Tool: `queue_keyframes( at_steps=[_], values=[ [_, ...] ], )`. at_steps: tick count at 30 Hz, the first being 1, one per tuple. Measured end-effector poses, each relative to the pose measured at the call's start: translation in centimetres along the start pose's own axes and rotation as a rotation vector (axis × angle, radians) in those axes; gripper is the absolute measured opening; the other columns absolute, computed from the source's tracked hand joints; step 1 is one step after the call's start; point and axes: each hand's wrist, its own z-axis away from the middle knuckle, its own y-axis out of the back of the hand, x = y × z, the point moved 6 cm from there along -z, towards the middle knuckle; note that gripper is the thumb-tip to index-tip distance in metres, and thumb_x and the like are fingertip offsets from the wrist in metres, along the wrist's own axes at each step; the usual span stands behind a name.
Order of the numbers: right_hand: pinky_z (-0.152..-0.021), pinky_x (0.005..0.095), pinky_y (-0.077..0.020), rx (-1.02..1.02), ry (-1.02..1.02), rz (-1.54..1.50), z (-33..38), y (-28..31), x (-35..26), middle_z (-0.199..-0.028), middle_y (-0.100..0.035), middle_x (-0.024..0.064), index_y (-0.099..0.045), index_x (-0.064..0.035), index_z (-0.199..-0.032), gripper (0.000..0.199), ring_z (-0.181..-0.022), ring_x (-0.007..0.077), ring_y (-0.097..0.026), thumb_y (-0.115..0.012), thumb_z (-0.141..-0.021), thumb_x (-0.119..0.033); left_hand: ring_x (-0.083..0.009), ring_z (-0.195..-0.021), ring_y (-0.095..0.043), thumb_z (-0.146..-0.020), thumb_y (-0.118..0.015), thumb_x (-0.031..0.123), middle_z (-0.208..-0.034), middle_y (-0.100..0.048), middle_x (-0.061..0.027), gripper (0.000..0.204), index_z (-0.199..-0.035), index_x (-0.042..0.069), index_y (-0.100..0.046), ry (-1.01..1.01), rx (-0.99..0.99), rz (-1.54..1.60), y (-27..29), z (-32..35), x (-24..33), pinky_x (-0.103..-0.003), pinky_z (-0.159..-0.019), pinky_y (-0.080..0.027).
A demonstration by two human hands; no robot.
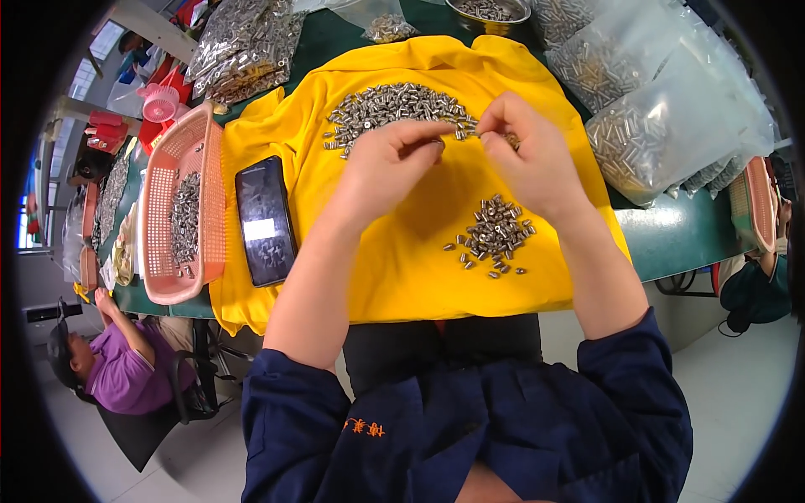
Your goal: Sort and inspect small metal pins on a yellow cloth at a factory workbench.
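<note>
Both my hands are raised over a yellow cloth, just in front of a wide pile of small silvery metal cylinders [394,102]. My left hand [377,172] has its fingers curled and its index finger pointing toward the right hand; what it pinches, if anything, is too small to tell. The thumb and index finger of my right hand [530,159] are pressed together, and small metal parts [512,141] show inside its curled fingers. A smaller heap of metal cylinders [495,230] lies nearer me, below the right hand, with a few strays around it.
On the left are a black phone [266,220] and a pink plastic basket [214,251] holding more metal parts. Clear bags of parts [629,138] crowd the right side. A metal bowl [489,12] stands at the back. A person in purple [126,369] sits at far left.
</note>
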Motion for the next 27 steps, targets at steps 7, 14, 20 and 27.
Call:
queue_keyframes(
  at_steps=[7,14,20,27],
  values=[
    [-0.058,0.0224,-0.038,-0.094,-0.025,0.03,0.1,-0.9,-0.2,-0.067,-0.047,0.0035,-0.046,-0.0024,-0.079,0.005,-0.063,0.0107,-0.045,-0.047,-0.074,-0.002,-0.0119,-0.078,-0.058,-0.08,-0.052,0.002,-0.086,-0.059,-0.006,0.014,-0.093,-0.003,-0.056,0.046,-0.007,0.311,-0.4,-0.2,-0.7,-0.022,-0.069,-0.046],
    [-0.056,0.0222,-0.0372,-0.088,-0.031,-0.181,0.2,-1.1,0.3,-0.068,-0.048,0.0016,-0.047,-0.0034,-0.078,0.005,-0.062,0.0094,-0.043,-0.048,-0.073,-0.006,-0.0136,-0.075,-0.057,-0.079,-0.053,0.002,-0.084,-0.059,-0.0063,0.013,-0.092,0.002,-0.055,0.11,-0.058,0.569,-0.4,0.0,-0.7,-0.027,-0.071,-0.048],
    [-0.056,0.0195,-0.0362,-0.149,-0.076,-0.317,0.3,-1.4,0.4,-0.07,-0.047,-0.001,-0.047,-0.0038,-0.078,0.004,-0.064,0.0061,-0.043,-0.047,-0.074,-0.004,-0.0167,-0.075,-0.06,-0.078,-0.055,0.001,-0.084,-0.058,-0.0071,0.012,-0.091,0.0,-0.056,0.09,-0.119,0.793,-1.1,0.3,-0.1,-0.026,-0.07,-0.05],
    [-0.054,0.0229,-0.0384,-0.106,-0.017,-0.254,0.5,-1.2,-0.2,-0.068,-0.049,0.0025,-0.046,-0.0036,-0.078,0.004,-0.06,0.0091,-0.046,-0.047,-0.074,-0.005,-0.017,-0.074,-0.06,-0.077,-0.057,0.001,-0.082,-0.059,-0.0074,0.012,-0.089,-0.001,-0.057,0.077,-0.092,0.719,-1.3,0.3,-0.3,-0.025,-0.07,-0.049]
  ],
)
